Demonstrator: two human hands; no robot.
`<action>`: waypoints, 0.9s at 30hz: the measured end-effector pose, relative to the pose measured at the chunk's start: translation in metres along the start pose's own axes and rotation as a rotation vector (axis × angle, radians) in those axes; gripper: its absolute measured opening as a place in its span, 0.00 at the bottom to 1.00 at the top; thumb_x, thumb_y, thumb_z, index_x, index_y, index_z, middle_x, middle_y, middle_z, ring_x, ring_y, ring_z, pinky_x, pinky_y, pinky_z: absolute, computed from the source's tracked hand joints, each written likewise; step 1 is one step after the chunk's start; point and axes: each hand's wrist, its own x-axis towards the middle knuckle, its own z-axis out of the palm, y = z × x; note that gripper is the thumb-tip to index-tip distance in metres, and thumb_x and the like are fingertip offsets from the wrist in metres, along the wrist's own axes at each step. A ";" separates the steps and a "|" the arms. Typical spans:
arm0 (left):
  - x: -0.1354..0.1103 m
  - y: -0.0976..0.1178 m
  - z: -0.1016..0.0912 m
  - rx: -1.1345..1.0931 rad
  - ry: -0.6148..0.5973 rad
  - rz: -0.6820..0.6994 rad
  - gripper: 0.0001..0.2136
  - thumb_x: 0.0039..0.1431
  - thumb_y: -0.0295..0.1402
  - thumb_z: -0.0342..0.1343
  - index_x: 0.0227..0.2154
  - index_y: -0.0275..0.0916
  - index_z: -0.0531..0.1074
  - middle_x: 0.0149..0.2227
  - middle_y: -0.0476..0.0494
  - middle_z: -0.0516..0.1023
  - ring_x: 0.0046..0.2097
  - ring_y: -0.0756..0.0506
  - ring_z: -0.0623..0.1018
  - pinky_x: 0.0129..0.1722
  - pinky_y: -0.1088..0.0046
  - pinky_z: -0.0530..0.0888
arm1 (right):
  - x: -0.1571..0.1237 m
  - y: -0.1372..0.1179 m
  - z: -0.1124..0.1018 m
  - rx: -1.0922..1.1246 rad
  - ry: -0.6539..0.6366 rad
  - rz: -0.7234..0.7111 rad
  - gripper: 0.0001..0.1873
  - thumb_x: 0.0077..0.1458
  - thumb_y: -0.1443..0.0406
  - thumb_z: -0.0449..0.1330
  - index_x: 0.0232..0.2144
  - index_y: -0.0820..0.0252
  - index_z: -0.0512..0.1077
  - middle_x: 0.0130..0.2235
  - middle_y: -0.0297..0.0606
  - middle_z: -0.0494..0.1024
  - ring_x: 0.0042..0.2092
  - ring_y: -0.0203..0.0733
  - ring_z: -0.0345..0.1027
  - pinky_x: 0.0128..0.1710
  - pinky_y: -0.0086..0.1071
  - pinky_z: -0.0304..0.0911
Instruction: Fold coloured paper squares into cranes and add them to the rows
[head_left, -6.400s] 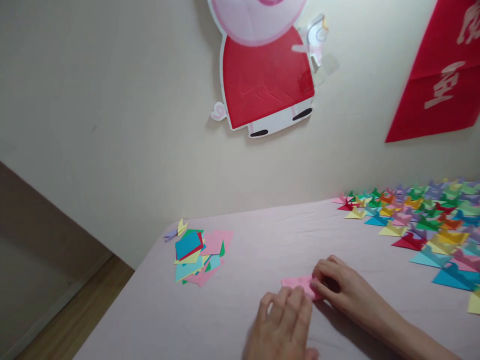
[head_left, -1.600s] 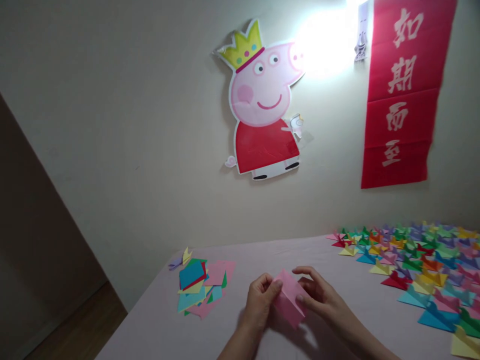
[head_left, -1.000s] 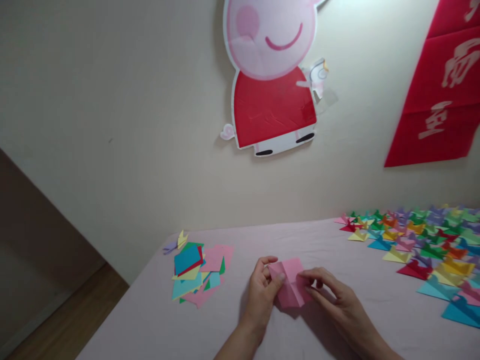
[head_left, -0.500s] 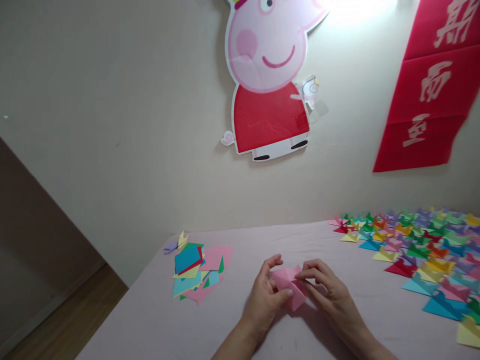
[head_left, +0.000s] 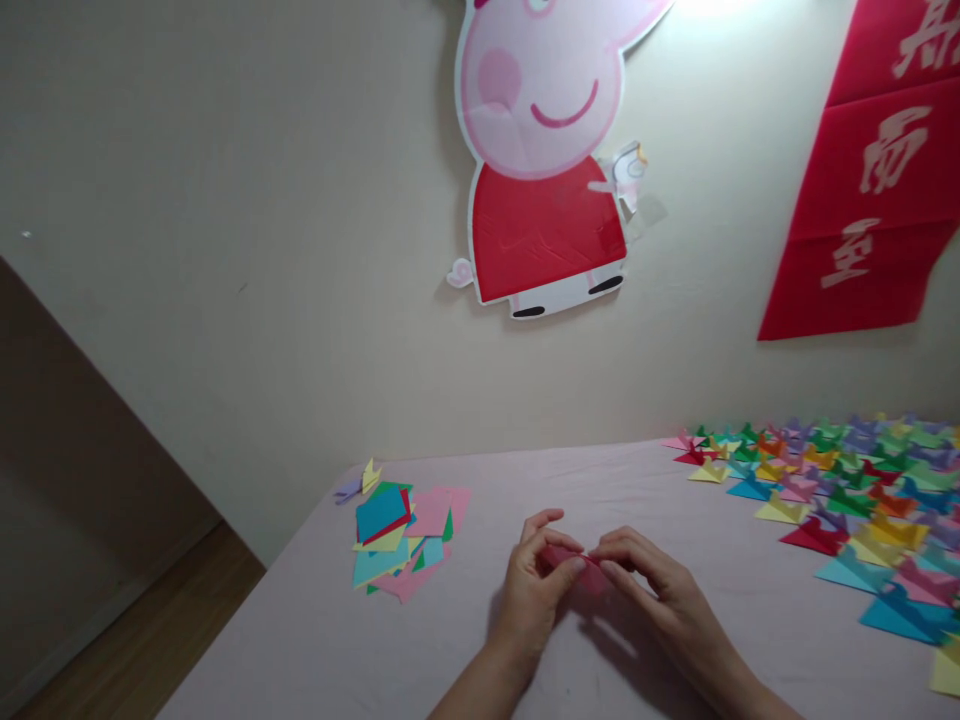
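Note:
A pink piece of folded paper (head_left: 590, 576) is held up between my two hands, just above the table's front middle. My left hand (head_left: 536, 585) pinches its left side, thumb in front and fingers behind. On the other side, my right hand (head_left: 649, 575) grips the paper with thumb and fingertips, close to the left fingertips. The paper is turned nearly edge-on and looks darker in shade, so much of its shape is hidden by the fingers.
Left of my hands lies a loose pile of coloured paper squares (head_left: 381, 515), with small yellow and purple folded pieces (head_left: 367, 478) behind it. Rows of folded paper figures (head_left: 847, 500) cover the table's right side. The wall behind bears a cartoon pig cutout (head_left: 547, 230) and a red banner (head_left: 855, 200).
The pink paper has tilted from showing its broad face to nearly edge-on. My left fingers have curled over its top edge, and both hands' fingertips have come closer together.

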 end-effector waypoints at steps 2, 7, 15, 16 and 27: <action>0.000 0.001 0.000 0.002 -0.001 -0.003 0.08 0.49 0.39 0.67 0.27 0.40 0.78 0.55 0.38 0.70 0.59 0.35 0.67 0.58 0.63 0.61 | 0.000 -0.004 0.001 -0.006 0.014 0.004 0.13 0.59 0.55 0.59 0.32 0.56 0.77 0.32 0.37 0.76 0.34 0.42 0.70 0.34 0.32 0.67; 0.000 0.001 0.000 -0.014 0.004 -0.012 0.10 0.49 0.40 0.67 0.28 0.40 0.77 0.55 0.38 0.70 0.59 0.35 0.67 0.58 0.63 0.61 | 0.001 -0.006 0.003 -0.045 0.059 0.017 0.14 0.58 0.54 0.59 0.28 0.56 0.74 0.28 0.35 0.74 0.29 0.39 0.67 0.30 0.31 0.65; -0.001 0.003 0.001 0.003 0.029 -0.025 0.10 0.48 0.41 0.67 0.28 0.40 0.77 0.54 0.39 0.71 0.58 0.36 0.67 0.57 0.64 0.62 | 0.001 0.000 0.002 -0.057 0.046 0.046 0.17 0.59 0.52 0.59 0.26 0.57 0.73 0.27 0.35 0.74 0.29 0.40 0.68 0.31 0.31 0.65; -0.001 0.003 0.001 0.000 0.031 -0.025 0.10 0.48 0.41 0.67 0.27 0.40 0.77 0.53 0.39 0.71 0.58 0.35 0.67 0.58 0.64 0.61 | 0.001 0.001 0.002 -0.060 0.044 0.049 0.17 0.59 0.52 0.59 0.26 0.57 0.73 0.27 0.36 0.75 0.29 0.40 0.68 0.31 0.31 0.65; -0.003 -0.001 0.003 0.161 0.302 0.089 0.10 0.50 0.39 0.65 0.31 0.41 0.73 0.45 0.43 0.71 0.42 0.43 0.71 0.43 0.70 0.67 | 0.002 0.003 -0.003 -0.163 0.075 -0.003 0.18 0.61 0.52 0.56 0.26 0.55 0.72 0.26 0.35 0.74 0.27 0.40 0.67 0.28 0.31 0.64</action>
